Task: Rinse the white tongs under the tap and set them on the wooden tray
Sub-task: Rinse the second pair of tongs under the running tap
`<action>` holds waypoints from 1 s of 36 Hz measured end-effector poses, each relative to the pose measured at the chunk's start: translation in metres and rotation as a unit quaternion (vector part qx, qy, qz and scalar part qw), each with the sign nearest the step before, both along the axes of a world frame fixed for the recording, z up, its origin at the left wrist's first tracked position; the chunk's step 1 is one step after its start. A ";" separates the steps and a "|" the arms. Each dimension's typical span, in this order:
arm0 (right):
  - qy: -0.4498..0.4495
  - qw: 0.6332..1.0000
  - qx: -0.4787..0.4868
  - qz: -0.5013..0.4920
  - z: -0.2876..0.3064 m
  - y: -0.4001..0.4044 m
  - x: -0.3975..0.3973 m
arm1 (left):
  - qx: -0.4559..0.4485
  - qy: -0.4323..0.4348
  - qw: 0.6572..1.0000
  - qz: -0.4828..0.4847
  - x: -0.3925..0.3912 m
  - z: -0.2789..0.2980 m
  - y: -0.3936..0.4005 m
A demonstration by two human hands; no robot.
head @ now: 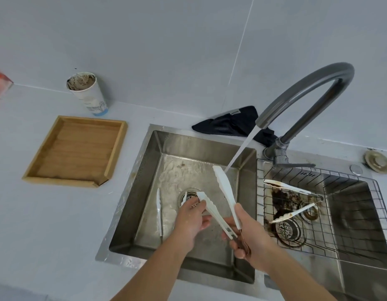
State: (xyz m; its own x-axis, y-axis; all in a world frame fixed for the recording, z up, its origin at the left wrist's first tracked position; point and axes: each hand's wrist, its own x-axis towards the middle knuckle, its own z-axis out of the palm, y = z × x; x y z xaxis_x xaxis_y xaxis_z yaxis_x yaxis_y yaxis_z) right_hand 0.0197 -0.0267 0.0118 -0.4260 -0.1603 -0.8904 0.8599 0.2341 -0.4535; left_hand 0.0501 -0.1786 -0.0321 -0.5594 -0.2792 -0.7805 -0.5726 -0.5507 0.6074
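White tongs (224, 187) are held over the left sink basin (144, 192), arms spread. My right hand (251, 237) grips their hinged end. My left hand (192, 220) pinches the tip of the lower arm near the drain. Water runs from the grey tap (307, 90) and lands by the tip of the upper arm. The wooden tray (76, 152) lies bare on the counter left of the sink.
A second, dirty pair of white tongs (290, 200) lies on a wire rack (349, 213) in the stained right basin. A soiled paper cup (88, 93) stands behind the tray. A dark cloth (229, 123) lies behind the sink. A white strip (159, 211) rests in the left basin.
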 end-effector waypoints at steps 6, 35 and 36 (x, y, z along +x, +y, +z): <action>0.027 0.999 0.015 0.035 -0.011 -0.017 0.011 | -0.036 -0.012 0.999 0.003 0.015 -0.002 -0.019; 0.120 0.978 0.080 0.150 -0.096 -0.109 0.047 | -0.211 -0.072 0.971 -0.082 0.041 -0.054 -0.107; 0.115 0.980 0.076 0.144 -0.098 -0.111 0.047 | -0.212 -0.077 0.971 -0.082 0.041 -0.057 -0.108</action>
State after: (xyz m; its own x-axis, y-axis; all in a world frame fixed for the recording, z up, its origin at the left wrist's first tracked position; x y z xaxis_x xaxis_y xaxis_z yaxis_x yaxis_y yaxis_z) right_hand 0.0663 -0.1374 -0.0863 -0.5755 -0.1757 -0.7987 0.6272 0.5319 -0.5689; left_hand 0.0915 -0.2871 -0.0896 -0.5095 -0.5109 -0.6924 -0.7330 -0.1637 0.6602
